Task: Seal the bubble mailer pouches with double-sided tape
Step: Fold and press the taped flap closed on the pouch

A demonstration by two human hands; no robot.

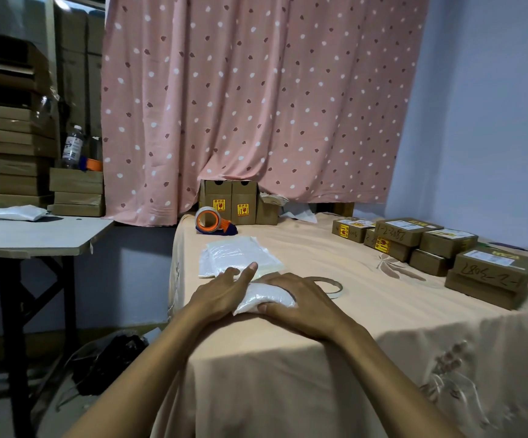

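A counter (382, 311) draped in peach cloth fills the near right. On its far right sits a cluster of labelled cardboard boxes (439, 245). Left of centre lies a stack of flat bubble mailer pouches (240, 252), with an orange tape dispenser (212, 221) beyond it. Near the front edge a filled white pouch (267, 297) rests under both hands: the left hand (221, 295) lies flat, fingers spread; the right hand (297, 303) curls its fingers over it. A double-sided tape roll (335, 287) lies just right.

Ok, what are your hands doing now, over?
Left hand and right hand both pressing the pouch. Tape roll beside it. Nothing blocking.
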